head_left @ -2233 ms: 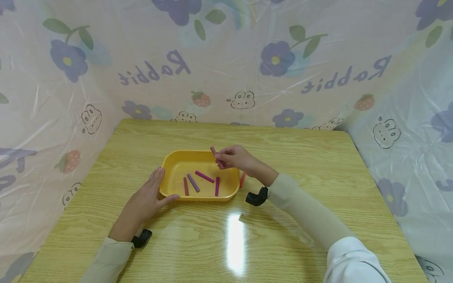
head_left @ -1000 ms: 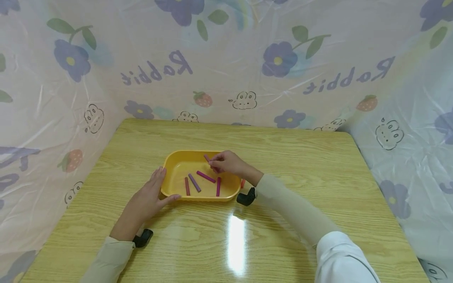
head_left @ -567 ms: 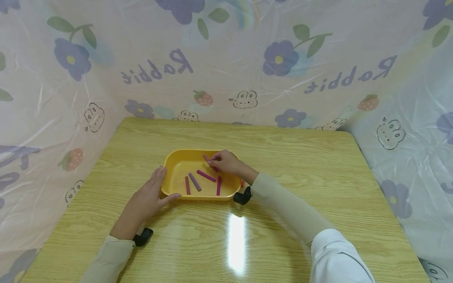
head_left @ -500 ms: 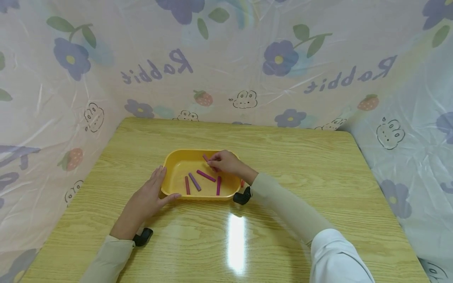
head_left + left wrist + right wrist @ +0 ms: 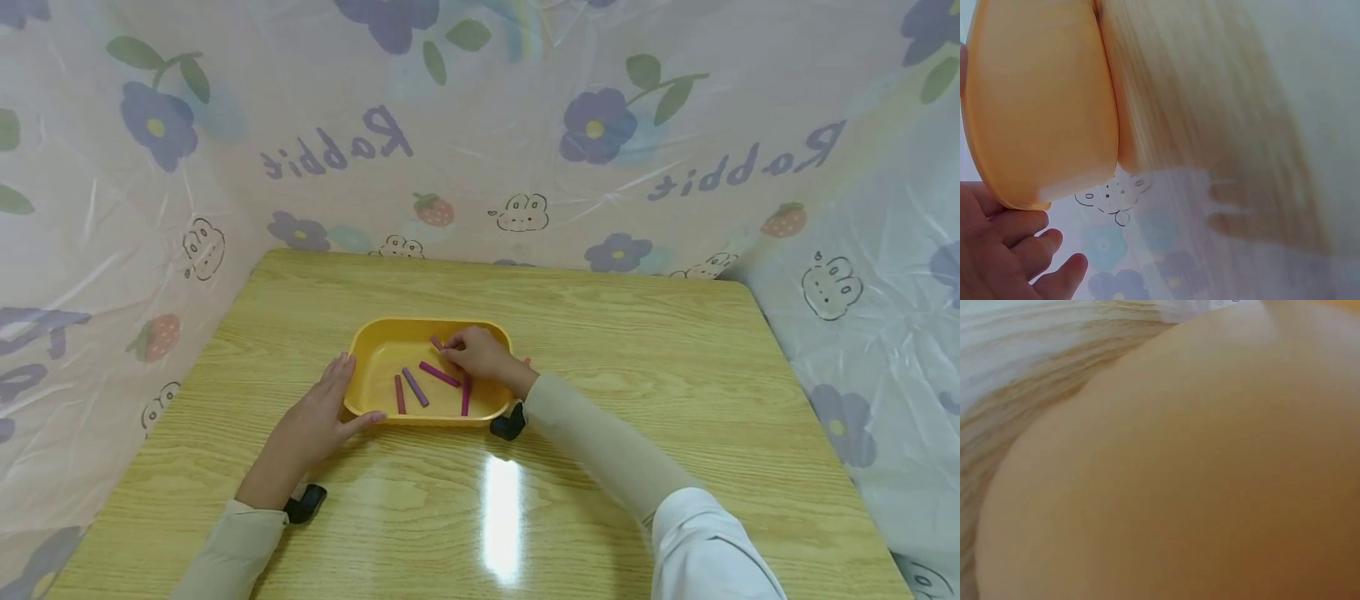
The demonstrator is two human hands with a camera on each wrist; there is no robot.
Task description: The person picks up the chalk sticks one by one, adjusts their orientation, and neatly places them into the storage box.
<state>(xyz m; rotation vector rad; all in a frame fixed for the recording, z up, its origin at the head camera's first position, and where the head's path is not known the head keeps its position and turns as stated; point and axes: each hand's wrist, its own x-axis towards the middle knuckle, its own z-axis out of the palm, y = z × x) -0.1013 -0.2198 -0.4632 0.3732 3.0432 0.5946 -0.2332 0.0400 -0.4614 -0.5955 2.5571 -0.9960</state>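
Observation:
A yellow tray [image 5: 378, 354] lies on the table. My left hand [image 5: 307, 429] rests at its left end, fingers straight along the side and thumb on the near rim. In the left wrist view, the left hand's fingertips [image 5: 1025, 222] touch the tray's rim [image 5: 1025, 206]. My right hand [image 5: 480, 354] pinches a dark reddish stick [image 5: 437, 342], like a crayon or chalk, low in the tray's back right part. Inside lie a red stick [image 5: 400, 394], a purple stick [image 5: 416, 387] and two magenta sticks [image 5: 439, 374]. Blurred skin [image 5: 1166, 469] fills most of the right wrist view.
An orange-red stick [image 5: 527, 362] shows past the tray's right end, mostly hidden by my right wrist. The wood-grain table [image 5: 645, 333] is backed by a printed curtain [image 5: 465, 150], which also hangs at both sides.
My right hand has moved left and lower into the tray with the dark reddish stick, now partly covering the right magenta stick. My left hand has stayed at the tray.

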